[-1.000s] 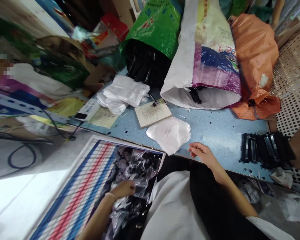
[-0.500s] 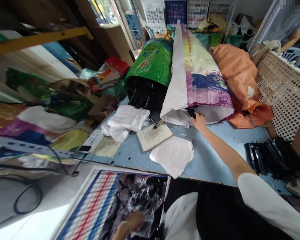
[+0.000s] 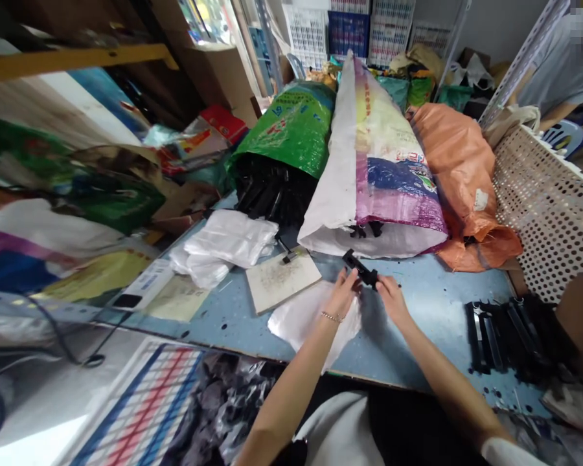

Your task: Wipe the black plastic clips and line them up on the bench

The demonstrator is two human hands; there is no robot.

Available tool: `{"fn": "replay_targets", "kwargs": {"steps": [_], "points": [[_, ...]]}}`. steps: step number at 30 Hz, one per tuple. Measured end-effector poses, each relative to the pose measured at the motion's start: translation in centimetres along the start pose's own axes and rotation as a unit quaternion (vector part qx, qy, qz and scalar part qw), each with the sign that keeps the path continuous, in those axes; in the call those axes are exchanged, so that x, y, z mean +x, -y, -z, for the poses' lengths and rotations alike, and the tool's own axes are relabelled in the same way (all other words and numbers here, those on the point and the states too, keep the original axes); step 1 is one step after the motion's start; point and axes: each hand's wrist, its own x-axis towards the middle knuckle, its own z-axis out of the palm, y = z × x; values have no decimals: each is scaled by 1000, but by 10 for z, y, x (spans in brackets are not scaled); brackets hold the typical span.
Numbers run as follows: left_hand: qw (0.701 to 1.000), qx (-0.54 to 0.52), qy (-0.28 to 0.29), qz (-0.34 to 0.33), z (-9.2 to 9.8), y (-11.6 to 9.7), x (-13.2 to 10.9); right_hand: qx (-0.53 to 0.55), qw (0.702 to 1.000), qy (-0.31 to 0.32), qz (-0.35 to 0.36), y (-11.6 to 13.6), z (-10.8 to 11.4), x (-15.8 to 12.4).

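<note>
Black pieces [image 3: 375, 228] inside white-and-purple sack [image 3: 376, 171]

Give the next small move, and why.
Probably hold the black part in the right hand and free the left hand to lift the nearer white plastic: both hands are on the part, and that plastic lies close to the left one.
</note>
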Motion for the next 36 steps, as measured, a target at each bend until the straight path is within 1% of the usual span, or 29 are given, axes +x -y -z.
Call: {"fn": "replay_targets", "kwargs": {"steps": [2, 4, 5, 6, 7, 10, 11, 13, 14, 17, 18, 19, 20, 22, 24, 26, 27, 29, 30, 31, 32, 34, 35, 36], "points": [[997, -67, 5, 42, -18, 7, 4, 40, 999, -2, 33, 5, 7, -33], [990, -115, 12, 79, -26, 7, -6, 65, 996, 32, 58, 10, 20, -53], [987, -125, 22, 95, -27, 5, -14, 70, 994, 47, 63, 13, 29, -56], [986, -121, 37, 109, -27, 3, -23, 72, 994, 48, 64, 14, 39, -56], [985, -110, 53, 119, -27, 1, -32, 68, 995, 35, 62, 16, 49, -52], [986, -49, 79, 136, -31, 1, -56, 22, 997, -34, 71, 19, 74, -29], [987, -25, 84, 136, -33, 3, -62, 2, 996, -39, 84, 20, 79, -20], [987, 20, 92, 127, -40, 8, -69, -29, 994, -24, 104, 24, 81, -5], [988, 37, 91, 118, -43, 11, -70, -35, 994, -19, 98, 26, 79, -1], [990, 47, 71, 109, -49, 15, -66, -9, 999, -21, 23, 29, 73, 1], [991, 32, 60, 117, -50, 14, -63, 5, 1000, -21, 5, 28, 72, -3], [990, 9, 51, 131, -50, 13, -60, 13, 1000, -14, 3, 27, 72, -10], [988, -18, 47, 146, -50, 11, -58, 13, 1000, 4, 21, 26, 71, -18], [982, -68, 49, 169, -50, 7, -55, -14, 994, 56, 89, 25, 70, -39], [979, -88, 61, 176, -51, 5, -53, -50, 985, 96, 137, 23, 66, -60], [982, -73, 53, 164, -51, 9, -50, -70, 984, 103, 127, 22, 62, -74], [987, -57, 34, 146, -50, 13, -47, -72, 985, 109, 108, 21, 62, -75], [995, -16, -24, 95, -48, 25, -41, -63, 985, 142, 72, 18, 62, -62], [996, 9, -53, 75, -47, 33, -38, -55, 984, 156, 59, 15, 64, -47], [995, 38, -71, 65, -47, 42, -36, -48, 985, 155, 51, 13, 64, -27], [993, 75, -73, 61, -48, 51, -36, -44, 988, 142, 46, 10, 64, -2], [986, 160, -34, 39, -54, 71, -41, -80, 995, 57, 23, 6, 56, 58], [980, 200, -6, 10, -59, 81, -45, -116, 993, 33, 4, 6, 50, 89], [972, 234, 21, -31, -63, 90, -49, -151, 988, 24, -19, 6, 41, 120]]}}
